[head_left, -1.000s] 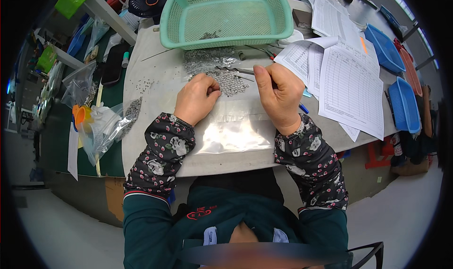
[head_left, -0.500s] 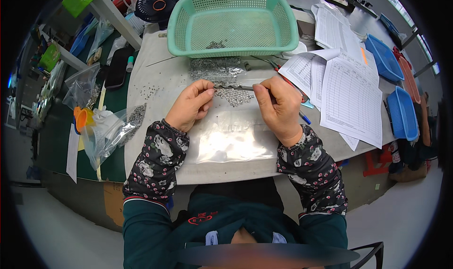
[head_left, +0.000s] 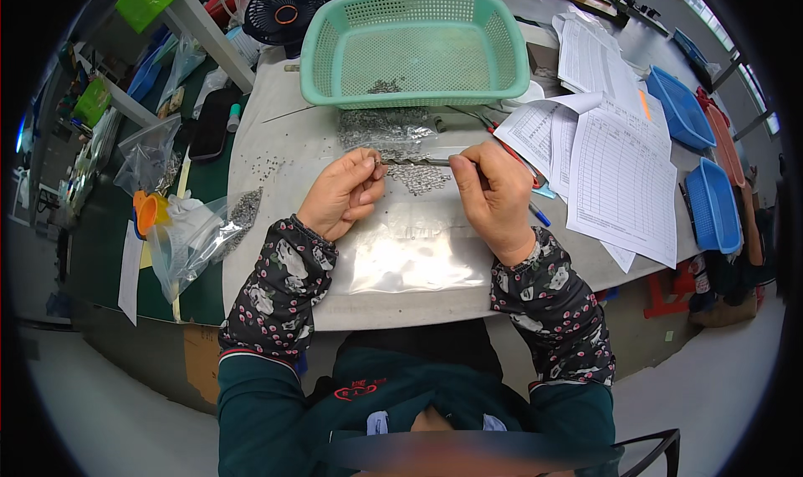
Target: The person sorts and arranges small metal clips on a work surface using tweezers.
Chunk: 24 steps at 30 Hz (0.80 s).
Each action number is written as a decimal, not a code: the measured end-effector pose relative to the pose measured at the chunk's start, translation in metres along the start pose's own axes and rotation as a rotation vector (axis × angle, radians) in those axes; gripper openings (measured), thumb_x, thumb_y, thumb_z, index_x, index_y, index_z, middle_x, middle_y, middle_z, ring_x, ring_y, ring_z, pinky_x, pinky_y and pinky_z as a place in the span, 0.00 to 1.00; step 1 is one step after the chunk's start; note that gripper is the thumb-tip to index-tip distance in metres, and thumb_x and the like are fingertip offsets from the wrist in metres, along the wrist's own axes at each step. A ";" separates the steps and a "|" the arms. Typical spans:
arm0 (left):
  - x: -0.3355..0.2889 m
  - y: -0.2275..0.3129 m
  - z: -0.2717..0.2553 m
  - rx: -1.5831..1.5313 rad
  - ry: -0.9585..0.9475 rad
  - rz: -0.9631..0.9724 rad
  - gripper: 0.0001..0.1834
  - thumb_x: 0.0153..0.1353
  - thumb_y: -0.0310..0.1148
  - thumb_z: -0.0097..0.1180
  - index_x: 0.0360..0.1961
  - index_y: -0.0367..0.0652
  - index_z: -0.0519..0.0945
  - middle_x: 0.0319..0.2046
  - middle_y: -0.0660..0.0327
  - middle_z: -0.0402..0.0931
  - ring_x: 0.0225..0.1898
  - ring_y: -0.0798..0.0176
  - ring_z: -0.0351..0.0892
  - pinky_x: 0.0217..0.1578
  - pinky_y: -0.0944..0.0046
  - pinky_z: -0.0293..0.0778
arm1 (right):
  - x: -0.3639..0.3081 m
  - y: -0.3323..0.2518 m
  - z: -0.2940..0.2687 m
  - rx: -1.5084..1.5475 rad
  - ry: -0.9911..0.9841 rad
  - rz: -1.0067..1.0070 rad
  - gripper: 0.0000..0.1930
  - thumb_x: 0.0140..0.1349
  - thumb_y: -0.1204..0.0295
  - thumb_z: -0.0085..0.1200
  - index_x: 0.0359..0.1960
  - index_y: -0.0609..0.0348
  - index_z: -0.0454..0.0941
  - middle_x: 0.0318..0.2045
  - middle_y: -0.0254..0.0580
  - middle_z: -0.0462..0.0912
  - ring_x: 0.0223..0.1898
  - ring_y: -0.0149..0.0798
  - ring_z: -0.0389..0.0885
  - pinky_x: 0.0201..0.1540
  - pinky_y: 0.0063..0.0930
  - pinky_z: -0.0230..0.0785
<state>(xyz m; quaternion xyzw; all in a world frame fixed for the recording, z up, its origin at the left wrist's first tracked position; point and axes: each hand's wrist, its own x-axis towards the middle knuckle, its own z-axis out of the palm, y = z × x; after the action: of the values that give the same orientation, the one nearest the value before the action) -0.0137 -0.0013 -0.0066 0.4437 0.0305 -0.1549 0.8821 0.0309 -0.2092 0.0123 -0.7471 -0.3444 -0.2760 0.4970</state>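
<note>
As the view has tilted since a second ago, both hands sit lower in frame, though their grip looks unchanged. Near edge of grey counter (head_left: 276, 293): clear plastic bag (head_left: 410, 255), flat. Left hand (head_left: 341, 194) pinches one tiny part against thin metal tweezers (head_left: 418, 163), gripped by curled right hand (head_left: 493, 194). Loose small grey metal parts (head_left: 418, 178) lie just beyond. Farther: green mesh basket (head_left: 416, 46).

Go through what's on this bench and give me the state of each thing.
Left hand: pinching a tiny part.
Right hand: gripping tweezers.
Green basket: upright, nearly empty.
Clear bag: lying flat.
Desk fan: cannot tell if running.
Blue trays: empty.
</note>
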 end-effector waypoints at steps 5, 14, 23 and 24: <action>0.001 -0.003 -0.001 0.044 0.067 0.010 0.05 0.64 0.31 0.43 0.37 0.42 0.66 0.32 0.65 0.62 0.20 0.78 0.55 0.10 0.82 0.47 | 0.000 0.000 0.000 0.005 -0.014 -0.009 0.07 0.51 0.76 0.56 0.20 0.63 0.72 0.15 0.42 0.71 0.16 0.42 0.70 0.19 0.30 0.59; 0.000 -0.002 0.000 -0.001 0.020 0.009 0.05 0.65 0.31 0.43 0.38 0.42 0.66 0.32 0.65 0.63 0.20 0.79 0.54 0.10 0.83 0.47 | -0.001 0.001 0.000 -0.001 -0.001 0.014 0.07 0.52 0.76 0.56 0.21 0.62 0.72 0.16 0.42 0.72 0.16 0.41 0.70 0.19 0.29 0.59; 0.001 -0.002 0.000 -0.053 -0.004 -0.017 0.05 0.65 0.32 0.42 0.36 0.42 0.67 0.31 0.65 0.65 0.21 0.78 0.57 0.10 0.81 0.49 | -0.001 -0.001 0.001 0.017 -0.020 0.007 0.06 0.52 0.76 0.56 0.21 0.62 0.73 0.17 0.42 0.72 0.17 0.41 0.71 0.19 0.29 0.60; 0.000 -0.002 0.000 -0.053 -0.003 -0.016 0.05 0.65 0.32 0.42 0.36 0.42 0.67 0.31 0.65 0.65 0.21 0.78 0.57 0.10 0.81 0.49 | -0.001 -0.001 0.001 0.017 -0.020 0.006 0.06 0.52 0.76 0.56 0.21 0.62 0.73 0.17 0.42 0.72 0.17 0.41 0.71 0.19 0.29 0.60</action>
<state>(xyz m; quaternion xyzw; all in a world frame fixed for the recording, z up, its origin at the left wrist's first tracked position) -0.0144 -0.0026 -0.0078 0.4199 0.0370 -0.1618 0.8923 0.0294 -0.2082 0.0115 -0.7466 -0.3494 -0.2639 0.5009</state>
